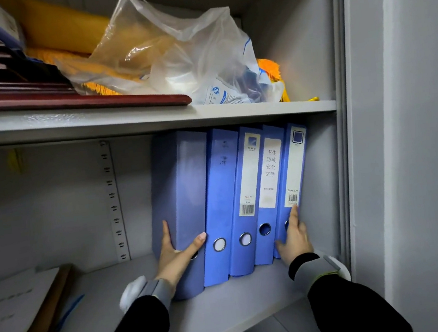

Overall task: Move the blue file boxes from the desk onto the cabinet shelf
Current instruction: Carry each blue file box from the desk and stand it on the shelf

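Note:
Several blue file boxes (227, 203) stand upright in a row on the lower cabinet shelf (228, 309), leaning slightly to the right, spines facing me. My left hand (176, 252) clasps the bottom of the leftmost, widest box (179, 186), thumb on its spine and fingers on its left side. My right hand (294, 236) presses flat against the rightmost box (292, 173) near its lower spine, fingers pointing up. The row is squeezed between both hands, close to the cabinet's right wall.
The upper shelf (152, 118) holds dark red folders (41, 101), a clear plastic bag (186, 60) and yellow fabric. Papers and a brown envelope (25, 319) lie at the lower shelf's left. The cabinet's grey frame (349, 123) rises on the right.

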`<action>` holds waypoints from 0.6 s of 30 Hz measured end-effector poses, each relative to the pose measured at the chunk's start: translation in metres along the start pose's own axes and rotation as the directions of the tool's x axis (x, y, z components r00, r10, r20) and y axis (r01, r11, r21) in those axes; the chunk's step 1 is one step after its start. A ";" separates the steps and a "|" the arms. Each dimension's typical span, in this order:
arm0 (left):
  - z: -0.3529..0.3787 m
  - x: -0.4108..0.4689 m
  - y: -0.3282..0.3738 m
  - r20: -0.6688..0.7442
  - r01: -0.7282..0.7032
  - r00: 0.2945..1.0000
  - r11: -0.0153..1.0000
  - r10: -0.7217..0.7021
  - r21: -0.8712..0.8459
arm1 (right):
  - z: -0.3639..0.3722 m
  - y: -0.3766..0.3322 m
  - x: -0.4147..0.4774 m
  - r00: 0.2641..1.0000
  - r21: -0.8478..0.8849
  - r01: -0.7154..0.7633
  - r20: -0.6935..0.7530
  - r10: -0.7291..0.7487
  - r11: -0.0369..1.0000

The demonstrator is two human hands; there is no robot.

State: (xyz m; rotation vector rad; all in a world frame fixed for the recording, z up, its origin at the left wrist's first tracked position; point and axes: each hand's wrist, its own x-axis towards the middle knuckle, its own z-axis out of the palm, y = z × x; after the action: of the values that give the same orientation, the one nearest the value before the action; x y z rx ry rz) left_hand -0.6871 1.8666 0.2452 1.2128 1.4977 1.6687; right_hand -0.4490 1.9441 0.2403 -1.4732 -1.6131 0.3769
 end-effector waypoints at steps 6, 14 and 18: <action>0.041 0.008 -0.003 0.004 -0.033 0.999 0.995 0.033 0.096 | -0.007 0.009 0.005 0.999 0.133 0.043 -0.010 -0.042 0.990; 0.057 0.012 -0.012 -0.029 -0.037 0.999 0.998 0.039 0.058 | 0.010 0.010 0.010 0.997 -0.069 0.070 -0.028 -0.072 0.995; 0.057 0.013 -0.015 -0.027 -0.040 0.999 0.998 0.042 0.056 | 0.024 0.012 0.011 0.998 -0.061 0.052 -0.045 -0.054 0.997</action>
State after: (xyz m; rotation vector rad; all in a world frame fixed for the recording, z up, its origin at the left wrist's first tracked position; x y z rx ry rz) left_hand -0.6435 1.9064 0.2311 1.2624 1.5546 1.6876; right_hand -0.4587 1.9653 0.2225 -1.4699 -1.6351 0.2645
